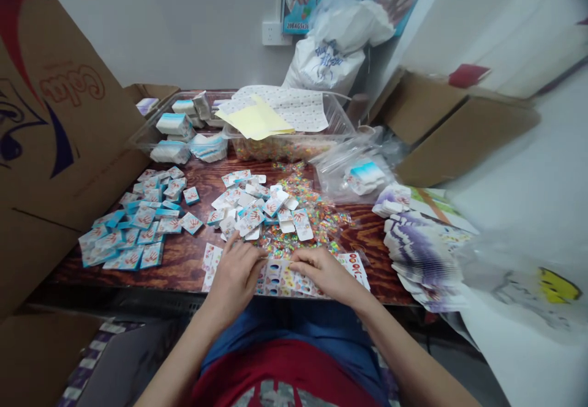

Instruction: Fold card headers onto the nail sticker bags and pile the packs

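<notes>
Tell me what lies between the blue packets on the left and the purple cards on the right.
Head view: a heap of small white cards over a scatter of tiny colourful pieces, on the wooden table.

Left hand (236, 272) and right hand (321, 269) side by side at near table (184, 260) edge, both on sticker sheets (285, 279). Loose card pile (252, 208) just behind them, mid-table. Packets (133, 229) spread out to left of pile. Fanned card stacks (420, 247) over on right edge. Tub (340, 128) at back, paper sheets (275, 113) on top, sack (331, 51) behind it by wall (184, 27). Plastic bag (358, 174) between tub and card stacks. Cardboard box (59, 125) far left, second box (459, 131) back right.
</notes>
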A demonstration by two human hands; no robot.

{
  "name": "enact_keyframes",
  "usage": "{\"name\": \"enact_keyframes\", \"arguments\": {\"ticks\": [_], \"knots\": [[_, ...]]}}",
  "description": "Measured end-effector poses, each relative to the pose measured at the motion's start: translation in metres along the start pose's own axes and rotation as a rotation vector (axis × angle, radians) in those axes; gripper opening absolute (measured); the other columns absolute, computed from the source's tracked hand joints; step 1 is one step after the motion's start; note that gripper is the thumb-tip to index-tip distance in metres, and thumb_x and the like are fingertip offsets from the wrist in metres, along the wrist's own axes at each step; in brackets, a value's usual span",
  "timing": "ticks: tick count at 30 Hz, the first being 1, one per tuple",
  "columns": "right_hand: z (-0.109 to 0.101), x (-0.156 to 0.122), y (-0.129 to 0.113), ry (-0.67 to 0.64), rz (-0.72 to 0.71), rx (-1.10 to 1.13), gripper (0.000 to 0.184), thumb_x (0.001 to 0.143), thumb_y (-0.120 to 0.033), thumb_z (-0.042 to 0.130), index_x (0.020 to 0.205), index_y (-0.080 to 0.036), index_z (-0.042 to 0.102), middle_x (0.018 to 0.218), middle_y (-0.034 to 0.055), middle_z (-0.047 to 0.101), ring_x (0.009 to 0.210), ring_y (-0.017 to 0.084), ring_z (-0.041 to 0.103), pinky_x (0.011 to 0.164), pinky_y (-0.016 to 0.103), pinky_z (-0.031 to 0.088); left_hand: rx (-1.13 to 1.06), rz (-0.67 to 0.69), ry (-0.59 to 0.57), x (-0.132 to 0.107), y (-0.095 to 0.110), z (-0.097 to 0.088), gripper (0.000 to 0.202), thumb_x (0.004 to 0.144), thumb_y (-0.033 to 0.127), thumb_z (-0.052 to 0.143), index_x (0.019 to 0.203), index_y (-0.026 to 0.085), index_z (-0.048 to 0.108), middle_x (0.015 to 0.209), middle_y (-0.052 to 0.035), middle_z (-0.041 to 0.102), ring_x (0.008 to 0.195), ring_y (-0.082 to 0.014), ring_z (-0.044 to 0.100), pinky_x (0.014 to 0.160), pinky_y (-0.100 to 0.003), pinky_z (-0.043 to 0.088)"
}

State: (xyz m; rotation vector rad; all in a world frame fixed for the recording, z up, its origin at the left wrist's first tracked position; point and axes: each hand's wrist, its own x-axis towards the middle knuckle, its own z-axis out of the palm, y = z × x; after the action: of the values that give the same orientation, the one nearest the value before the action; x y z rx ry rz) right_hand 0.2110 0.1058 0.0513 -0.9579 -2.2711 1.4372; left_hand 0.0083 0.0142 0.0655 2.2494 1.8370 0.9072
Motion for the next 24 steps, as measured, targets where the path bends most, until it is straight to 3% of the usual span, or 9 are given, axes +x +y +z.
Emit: {"name": "enact_keyframes", "arguments": {"ticks": [3,5,10,16,18,21,23,24], "knots": [[-0.012,-0.005,-0.012,0.065,-0.014,0.093,0.021,0.091,-0.026,0.053,0.077,-0.016,0.065,0.070,-0.0007,0.060,0.067,0.014,0.051,0.062,0.023,0.038,0.068,-0.035,0.207,0.001,0.014,-0.005,0.022,0.092,0.017,0.051,0.112,0.022,0.060,0.122,-0.0095,0.060,0.122,-0.0255,0.052,0.113,-0.054,0.029],[-0.018,-0.009,-0.020,0.120,-0.027,0.148,0.022,0.091,-0.029,0.053,0.079,-0.016,0.066,0.072,-0.0001,0.060,0.068,0.014,0.052,0.063,0.024,0.039,0.062,-0.069,0.290,-0.002,0.025,-0.006,0.032,0.092,0.017,0.053,0.123,0.024,0.055,0.138,-0.0114,0.050,0.135,-0.0293,0.040,0.113,-0.054,0.030],[-0.013,-0.016,-0.039,0.191,-0.124,0.246,0.022,0.093,-0.034,0.055,0.083,-0.017,0.067,0.078,0.0020,0.063,0.074,0.016,0.055,0.068,0.025,0.042,-0.096,-0.110,0.176,-0.007,0.042,0.001,0.054,0.095,0.025,0.051,0.146,0.026,0.032,0.148,-0.0126,0.042,0.139,-0.0306,0.036,0.110,-0.053,0.038],[0.004,-0.020,-0.061,0.187,-0.227,0.255,0.026,0.095,-0.034,0.053,0.081,-0.018,0.068,0.075,0.0018,0.060,0.074,0.016,0.056,0.069,0.025,0.044,-0.132,-0.090,0.097,-0.008,0.044,0.005,0.063,0.096,0.030,0.049,0.152,0.026,0.021,0.156,-0.0125,0.032,0.144,-0.0312,0.029,0.112,-0.056,0.034],[0.006,-0.021,-0.066,0.192,-0.235,0.243,0.023,0.096,-0.030,0.052,0.083,-0.018,0.067,0.077,0.0018,0.061,0.074,0.016,0.056,0.069,0.025,0.044,-0.199,-0.103,0.087,-0.008,0.045,0.004,0.060,0.096,0.029,0.048,0.151,0.026,0.025,0.155,-0.0111,0.034,0.143,-0.0290,0.031,0.113,-0.054,0.033],[0.006,-0.023,-0.068,0.238,-0.295,0.185,0.018,0.095,-0.023,0.051,0.085,-0.019,0.065,0.086,0.0037,0.063,0.084,0.018,0.059,0.076,0.028,0.046,-0.454,-0.145,0.016,-0.010,0.046,0.002,0.044,0.099,0.026,0.041,0.143,0.024,0.044,0.142,-0.0095,0.053,0.131,-0.0234,0.050,0.109,-0.044,0.042],[0.004,-0.024,-0.065,0.344,-0.322,0.059,0.011,0.092,-0.020,0.056,0.100,-0.020,0.063,0.104,0.0071,0.063,0.101,0.022,0.056,0.088,0.033,0.043,-0.621,-0.214,-0.013,-0.011,0.046,-0.003,0.038,0.100,0.029,0.039,0.134,0.022,0.055,0.132,-0.0084,0.062,0.123,-0.0220,0.058,0.105,-0.038,0.046],[0.002,-0.025,-0.061,0.383,-0.317,-0.013,0.019,0.090,-0.020,0.059,0.108,-0.021,0.061,0.112,0.0085,0.061,0.108,0.024,0.053,0.093,0.037,0.041,-0.684,-0.261,-0.016,-0.011,0.045,-0.006,0.037,0.100,0.031,0.040,0.130,0.021,0.059,0.128,-0.0077,0.065,0.120,-0.0224,0.060,0.103,-0.037,0.047]]}}
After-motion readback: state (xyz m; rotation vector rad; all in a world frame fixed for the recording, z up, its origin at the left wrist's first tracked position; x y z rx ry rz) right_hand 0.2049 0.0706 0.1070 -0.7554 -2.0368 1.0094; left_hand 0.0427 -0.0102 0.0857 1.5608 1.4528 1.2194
